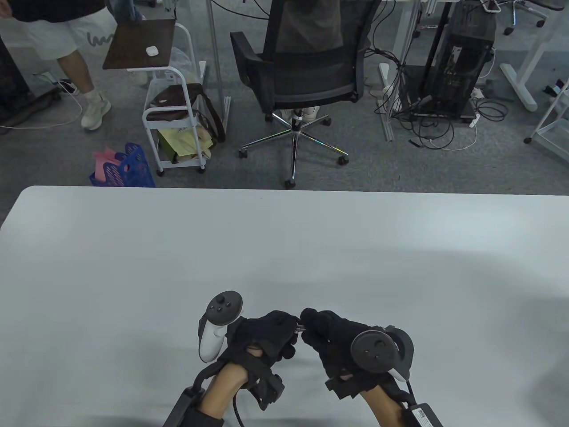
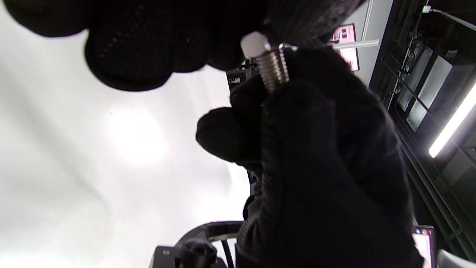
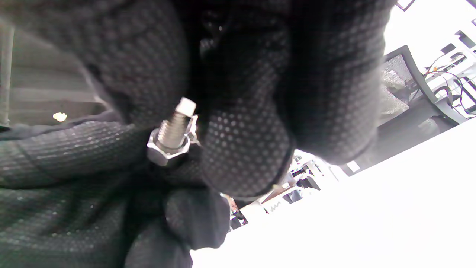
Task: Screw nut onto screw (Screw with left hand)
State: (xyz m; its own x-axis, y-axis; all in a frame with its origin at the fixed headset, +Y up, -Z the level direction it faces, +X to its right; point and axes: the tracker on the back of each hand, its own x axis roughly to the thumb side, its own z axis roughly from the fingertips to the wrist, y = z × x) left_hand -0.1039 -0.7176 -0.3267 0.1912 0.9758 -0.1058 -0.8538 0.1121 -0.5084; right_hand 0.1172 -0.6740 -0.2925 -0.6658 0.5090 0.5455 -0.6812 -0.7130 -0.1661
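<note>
Both gloved hands meet above the bench (image 1: 284, 249) near the middle of its near edge, fingertips together over a small metal part.

The left hand (image 1: 262, 336) holds the screw (image 3: 171, 128). In the right wrist view the threaded shaft sticks up out of the left glove, its flat end free, and the hex nut (image 3: 165, 150) sits around the thread at the base of the visible part, against the left hand's fingers (image 3: 67, 149). The nut is plainly on the thread, not beside it.

The right hand (image 1: 340, 340) closes in from the other side. Its fingers (image 3: 245, 149) lie against the nut's edge, and it seems to pinch the nut, though the grip itself is mostly hidden behind the glove.

In the left wrist view the screw shows as a short bright thread with a pale flat end, caught between dark fingertips of both hands.

In the table view the screw is only a small glint between the two sets of fingertips, held clear of the bench surface.
</note>
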